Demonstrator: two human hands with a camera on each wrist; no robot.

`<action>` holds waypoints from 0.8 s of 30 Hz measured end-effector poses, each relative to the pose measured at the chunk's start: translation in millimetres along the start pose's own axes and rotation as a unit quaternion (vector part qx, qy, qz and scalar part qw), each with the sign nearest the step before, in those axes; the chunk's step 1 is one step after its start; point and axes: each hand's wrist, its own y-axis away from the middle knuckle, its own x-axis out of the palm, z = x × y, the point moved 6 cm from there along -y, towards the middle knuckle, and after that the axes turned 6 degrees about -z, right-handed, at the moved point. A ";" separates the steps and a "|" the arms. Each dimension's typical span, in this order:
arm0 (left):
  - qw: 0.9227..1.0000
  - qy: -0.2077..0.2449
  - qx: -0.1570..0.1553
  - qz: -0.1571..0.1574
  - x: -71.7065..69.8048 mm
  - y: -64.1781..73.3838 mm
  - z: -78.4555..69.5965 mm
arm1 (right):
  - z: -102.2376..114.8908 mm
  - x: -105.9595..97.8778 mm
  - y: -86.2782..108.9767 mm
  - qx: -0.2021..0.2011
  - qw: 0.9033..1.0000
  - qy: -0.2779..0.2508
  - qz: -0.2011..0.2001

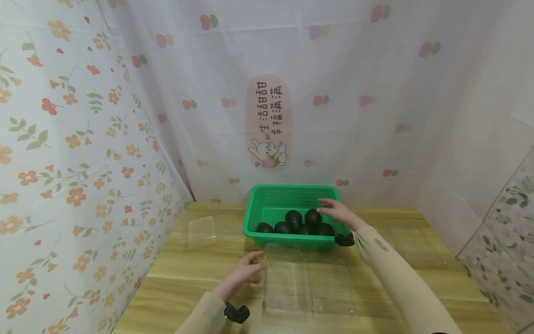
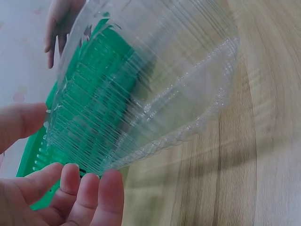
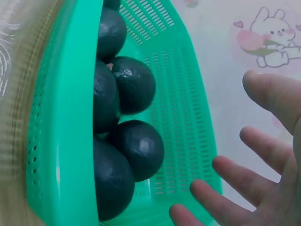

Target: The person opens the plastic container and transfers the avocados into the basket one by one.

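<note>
A green plastic basket point(image 1: 292, 187) holds several dark avocados point(image 3: 139, 150), gathered toward its near side. My right hand point(image 1: 339, 212) is over the basket's right end, fingers spread and holding nothing; in the right wrist view its fingers point(image 3: 244, 179) are apart from the fruit. In front of the basket lies a clear plastic clamshell box point(image 1: 288, 283), its two halves folded out. My left hand point(image 1: 246, 271) is at the box's left edge with loosely bent fingers. In the left wrist view, the thumb and fingertips are close to the box's ribbed wall point(image 2: 89, 127); contact is hard to tell.
Another clear plastic container point(image 1: 202, 230) rests on the wooden table point(image 1: 167, 278) to the left. A faint clear container point(image 1: 417, 246) lies at the right. Printed curtains point(image 1: 333, 139) hang behind the basket and along both sides.
</note>
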 end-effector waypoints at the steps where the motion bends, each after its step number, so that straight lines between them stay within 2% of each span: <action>1: 1.000 -0.004 0.000 -0.001 0.4 -0.5 -0.1 | 0.4 -1.4 2.1 -0.003 1.000 -0.001 0.000; 10: 1.000 -0.011 -0.002 -0.009 -0.8 1.0 -2.6 | 5.1 -5.1 14.6 -0.040 0.999 0.029 -0.009; 16: 1.000 0.000 0.003 -0.007 -5.3 2.3 -4.8 | 0.0 -9.4 24.4 -0.044 0.998 0.033 -0.008; 20: 1.000 -0.012 0.009 -0.002 -15.7 3.0 -7.2 | -1.4 -15.9 32.2 -0.055 0.997 0.052 -0.019; 24: 0.998 -0.067 0.008 -0.004 -35.2 7.0 -14.1 | -1.6 -22.5 40.6 -0.075 0.994 0.077 -0.029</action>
